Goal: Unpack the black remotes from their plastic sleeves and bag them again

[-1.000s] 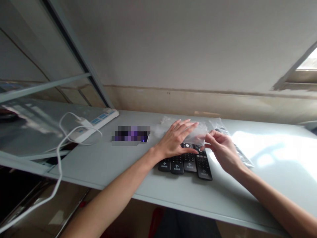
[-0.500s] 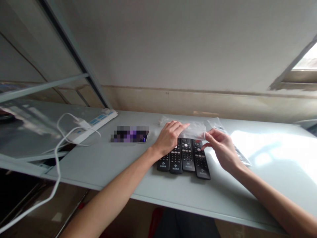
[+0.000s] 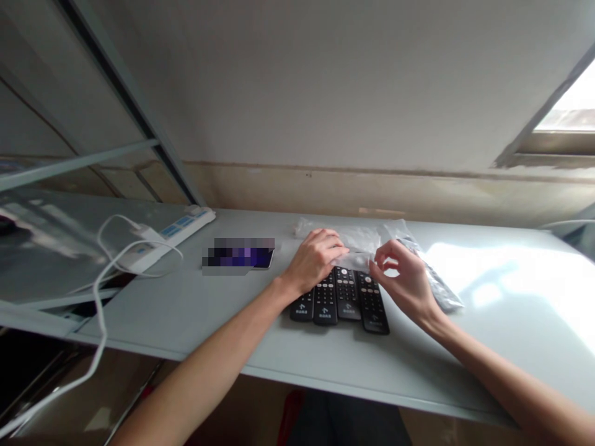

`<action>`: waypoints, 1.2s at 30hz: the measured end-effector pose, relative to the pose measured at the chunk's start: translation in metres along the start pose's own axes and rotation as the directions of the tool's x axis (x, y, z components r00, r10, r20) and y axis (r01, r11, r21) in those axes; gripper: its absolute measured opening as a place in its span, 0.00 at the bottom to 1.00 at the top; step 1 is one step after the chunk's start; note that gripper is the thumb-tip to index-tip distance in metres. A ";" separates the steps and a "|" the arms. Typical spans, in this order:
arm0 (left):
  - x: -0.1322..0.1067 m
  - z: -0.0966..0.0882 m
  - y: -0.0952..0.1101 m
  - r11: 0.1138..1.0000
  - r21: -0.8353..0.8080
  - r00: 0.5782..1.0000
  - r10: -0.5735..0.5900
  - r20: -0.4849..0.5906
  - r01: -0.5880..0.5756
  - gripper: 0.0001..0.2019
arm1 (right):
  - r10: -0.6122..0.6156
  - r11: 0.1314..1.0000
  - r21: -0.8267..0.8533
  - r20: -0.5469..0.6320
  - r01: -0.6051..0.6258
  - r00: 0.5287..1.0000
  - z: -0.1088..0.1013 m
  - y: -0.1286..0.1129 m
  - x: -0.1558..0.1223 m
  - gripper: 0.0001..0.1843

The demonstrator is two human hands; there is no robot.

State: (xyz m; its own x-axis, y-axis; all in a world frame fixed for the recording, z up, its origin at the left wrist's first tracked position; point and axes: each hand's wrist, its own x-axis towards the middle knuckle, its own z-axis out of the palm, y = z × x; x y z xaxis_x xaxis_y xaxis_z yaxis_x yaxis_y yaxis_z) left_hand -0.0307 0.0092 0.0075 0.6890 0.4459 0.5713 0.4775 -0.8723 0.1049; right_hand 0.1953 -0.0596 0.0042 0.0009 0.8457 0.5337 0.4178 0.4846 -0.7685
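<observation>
Between my two hands a clear plastic bag [image 3: 354, 262] is stretched over the upper ends of the remote controls. My left hand [image 3: 320, 259] is closed on the bag's left end. With thumb and forefinger pinched, my right hand [image 3: 403, 272] holds its right end. Several black remote controls [image 3: 348, 302] lie side by side below, their lower ends towards me; the rightmost remote control [image 3: 373, 310] is slightly askew. My left hand hides the tops of the left ones. Right of my right hand lies another clear bag with something dark inside [image 3: 441, 290].
More crumpled clear plastic [image 3: 367, 236] lies behind my hands, near the wall. To the left are a phone [image 3: 263, 257] and a white power strip [image 3: 188, 224] with a white cable [image 3: 98, 310] hanging over the desk's front edge. A metal frame post [image 3: 174, 167] rises at the left.
My right hand has drawn its end of the bag down and slightly left, and the bag is now a narrow folded strip. My left hand stays on it. The whole view has shifted a little.
</observation>
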 end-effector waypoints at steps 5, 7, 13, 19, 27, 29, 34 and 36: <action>-0.002 0.003 0.000 0.999 -0.015 0.999 -0.035 -0.037 0.034 0.09 | -0.232 0.956 -0.164 0.074 0.241 0.970 -0.001 0.003 -0.001 0.03; -0.002 0.003 0.000 0.999 -0.011 0.998 -0.041 -0.043 0.041 0.08 | -0.330 0.919 -0.199 0.084 0.340 0.940 -0.001 0.001 -0.001 0.05; -0.001 0.003 -0.001 0.998 0.013 0.998 -0.055 -0.041 0.055 0.11 | -0.501 0.821 -0.234 0.142 0.521 0.854 -0.001 -0.009 -0.001 0.18; -0.001 0.001 0.001 1.000 -0.009 0.999 -0.003 -0.033 0.003 0.21 | -0.505 0.816 -0.162 0.265 0.554 0.821 0.000 -0.005 -0.001 0.27; 0.001 0.001 0.002 0.998 0.054 1.000 -0.015 0.009 0.015 0.15 | -0.462 0.773 -0.301 0.336 0.559 0.820 -0.002 -0.005 -0.003 0.29; 0.001 0.002 0.001 0.997 0.073 0.999 -0.033 0.020 0.032 0.16 | -0.469 0.768 -0.306 0.331 0.563 0.819 -0.002 -0.006 -0.003 0.29; 0.000 0.004 0.000 0.991 0.105 0.996 -0.091 0.023 0.089 0.19 | -0.490 0.779 -0.271 0.300 0.566 0.818 -0.003 -0.009 -0.002 0.30; 0.000 0.004 0.000 0.990 0.104 0.995 -0.096 0.014 0.094 0.21 | -0.492 0.790 -0.257 0.277 0.557 0.825 -0.004 -0.009 -0.001 0.29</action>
State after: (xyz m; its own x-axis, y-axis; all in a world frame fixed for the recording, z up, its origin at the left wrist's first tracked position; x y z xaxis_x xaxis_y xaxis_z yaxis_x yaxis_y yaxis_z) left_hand -0.0288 0.0099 0.0042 0.6477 0.5305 0.5469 0.5941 -0.8010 0.0733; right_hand 0.1948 -0.0655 0.0120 -0.4560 0.5214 0.7212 0.5636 0.7964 -0.2193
